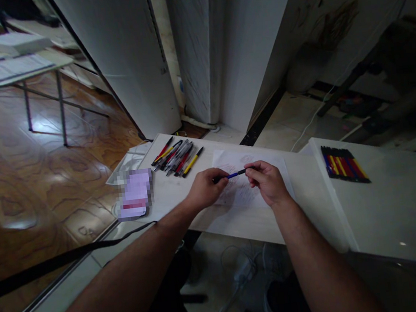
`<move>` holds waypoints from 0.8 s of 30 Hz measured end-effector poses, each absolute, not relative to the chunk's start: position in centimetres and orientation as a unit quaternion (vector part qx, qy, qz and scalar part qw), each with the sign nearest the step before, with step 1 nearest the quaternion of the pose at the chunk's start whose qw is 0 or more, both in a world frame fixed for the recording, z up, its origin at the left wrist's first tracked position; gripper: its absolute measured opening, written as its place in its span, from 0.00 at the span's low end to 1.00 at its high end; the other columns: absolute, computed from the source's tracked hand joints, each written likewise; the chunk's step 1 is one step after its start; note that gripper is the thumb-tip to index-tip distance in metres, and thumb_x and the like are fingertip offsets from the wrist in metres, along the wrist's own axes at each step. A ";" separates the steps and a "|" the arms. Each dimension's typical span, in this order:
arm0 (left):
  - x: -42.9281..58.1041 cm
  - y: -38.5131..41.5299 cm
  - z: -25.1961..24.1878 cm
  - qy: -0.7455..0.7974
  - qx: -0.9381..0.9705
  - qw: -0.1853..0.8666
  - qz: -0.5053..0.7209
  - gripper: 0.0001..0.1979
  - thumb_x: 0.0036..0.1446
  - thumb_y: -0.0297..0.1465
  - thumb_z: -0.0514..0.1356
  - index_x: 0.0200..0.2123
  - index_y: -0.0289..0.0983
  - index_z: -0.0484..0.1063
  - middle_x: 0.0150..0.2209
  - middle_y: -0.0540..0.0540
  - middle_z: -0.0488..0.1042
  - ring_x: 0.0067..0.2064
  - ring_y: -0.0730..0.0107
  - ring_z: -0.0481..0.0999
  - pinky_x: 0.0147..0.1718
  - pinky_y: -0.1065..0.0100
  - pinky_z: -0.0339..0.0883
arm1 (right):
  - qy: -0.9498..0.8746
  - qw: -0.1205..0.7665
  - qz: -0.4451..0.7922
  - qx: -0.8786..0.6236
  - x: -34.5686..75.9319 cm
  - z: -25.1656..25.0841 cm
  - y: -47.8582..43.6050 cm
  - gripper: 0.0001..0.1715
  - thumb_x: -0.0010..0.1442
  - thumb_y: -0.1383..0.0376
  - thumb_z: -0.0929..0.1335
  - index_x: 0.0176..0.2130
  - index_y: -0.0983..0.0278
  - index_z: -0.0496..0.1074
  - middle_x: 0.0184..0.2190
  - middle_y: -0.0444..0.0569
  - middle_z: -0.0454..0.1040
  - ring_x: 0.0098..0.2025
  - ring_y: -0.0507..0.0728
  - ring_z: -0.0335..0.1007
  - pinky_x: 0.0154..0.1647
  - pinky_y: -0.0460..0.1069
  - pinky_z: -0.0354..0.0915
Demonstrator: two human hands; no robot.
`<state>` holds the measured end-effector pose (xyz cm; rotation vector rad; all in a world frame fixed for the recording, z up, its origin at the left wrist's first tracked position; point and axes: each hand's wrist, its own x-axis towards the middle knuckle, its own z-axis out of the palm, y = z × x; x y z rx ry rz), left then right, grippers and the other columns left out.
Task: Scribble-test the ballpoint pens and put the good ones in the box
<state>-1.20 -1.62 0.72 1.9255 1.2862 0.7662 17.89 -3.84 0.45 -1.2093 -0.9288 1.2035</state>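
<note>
Between my two hands is a blue pen [232, 175] with black ends, held level above a sheet of paper [248, 194] covered in scribbles. My left hand [208, 188] pinches its left end. The fingers of my right hand [266, 179] are closed on the black right end; whether that part is a separate cap I cannot tell. To the left of the paper lies a loose pile of pens [178, 157], red, yellow, grey and black. On the white surface at the right, several red, yellow and blue pens with black ends lie in a neat row [345, 164].
A blurred-out purple-pink object [135, 193] stands at the table's left end. The narrow white table [196, 222] meets a higher white surface [405, 203] at the right. A black strap [72, 251] crosses at lower left. Cables and a power strip [244, 272] lie below.
</note>
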 end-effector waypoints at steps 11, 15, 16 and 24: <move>-1.3 -1.6 0.7 0.492 0.740 0.350 0.298 0.11 0.53 0.32 0.61 0.39 0.37 0.79 0.32 0.48 0.79 0.32 0.70 0.73 0.33 0.69 0.66 | -0.397 0.559 0.496 -0.532 17.9 0.3 -3.8 0.13 0.46 0.58 0.74 0.26 0.64 0.72 0.18 0.40 0.68 0.19 0.48 0.59 0.18 0.44 0.58; -1.5 -1.4 0.7 0.489 0.747 0.356 0.276 0.12 0.57 0.33 0.58 0.40 0.38 0.79 0.30 0.49 0.79 0.30 0.70 0.73 0.32 0.69 0.64 | -0.388 0.566 0.497 -0.531 18.0 0.4 -3.8 0.13 0.46 0.59 0.75 0.26 0.64 0.72 0.19 0.41 0.69 0.19 0.48 0.60 0.18 0.44 0.58; -1.5 -1.4 0.7 0.489 0.749 0.355 0.271 0.12 0.57 0.33 0.58 0.39 0.38 0.80 0.30 0.49 0.78 0.30 0.71 0.73 0.31 0.69 0.63 | -0.386 0.567 0.498 -0.530 18.0 0.4 -3.8 0.13 0.46 0.59 0.75 0.26 0.64 0.71 0.19 0.41 0.69 0.19 0.48 0.60 0.18 0.44 0.58; -1.4 -1.5 0.6 0.491 0.745 0.349 0.286 0.08 0.52 0.29 0.61 0.36 0.37 0.78 0.28 0.50 0.77 0.28 0.73 0.71 0.31 0.71 0.64 | -0.387 0.566 0.491 -0.538 17.9 0.3 -3.8 0.15 0.46 0.58 0.75 0.24 0.64 0.69 0.18 0.40 0.68 0.18 0.47 0.59 0.17 0.44 0.57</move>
